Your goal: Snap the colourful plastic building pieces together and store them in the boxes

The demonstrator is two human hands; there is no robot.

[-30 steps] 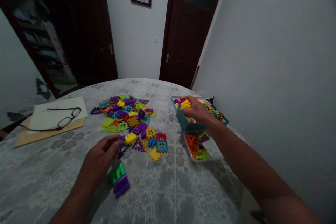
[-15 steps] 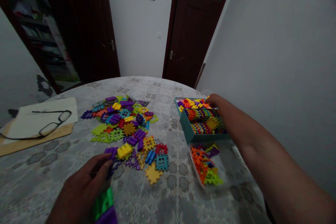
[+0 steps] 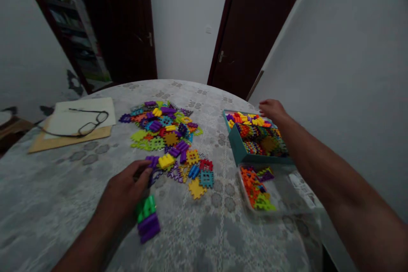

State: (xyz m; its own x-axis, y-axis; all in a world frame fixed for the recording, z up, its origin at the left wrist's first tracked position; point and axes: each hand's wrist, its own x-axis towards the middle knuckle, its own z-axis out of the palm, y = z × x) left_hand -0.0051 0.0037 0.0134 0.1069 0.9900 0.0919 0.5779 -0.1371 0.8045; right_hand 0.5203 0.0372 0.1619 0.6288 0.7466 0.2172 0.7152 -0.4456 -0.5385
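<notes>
My left hand (image 3: 129,185) reaches to the near edge of a heap of plastic interlocking pieces (image 3: 170,138). Its thumb and fingers close on a purple ridged building block (image 3: 153,161), beside a yellow one (image 3: 166,161). Below that hand lie a green block (image 3: 147,207) and a purple block (image 3: 149,228), end to end. My right hand (image 3: 273,109) is over the far edge of a teal box (image 3: 237,146), fingers loosely apart and nothing visible in them. The box holds rows of colourful pieces, with yellow, red and purple blocks in its back section.
In front of the box stands a clear plastic tub (image 3: 283,204) with orange, green and purple pieces. Eyeglasses (image 3: 91,125) rest on paper (image 3: 79,112) over a board at the left. A patterned cloth (image 3: 188,233) covers the round table, with a wall to the right.
My right hand has lifted from the blocks in the box's back section to above its far edge. My left hand stays at the purple block. The camera view has tilted down and turned left.
</notes>
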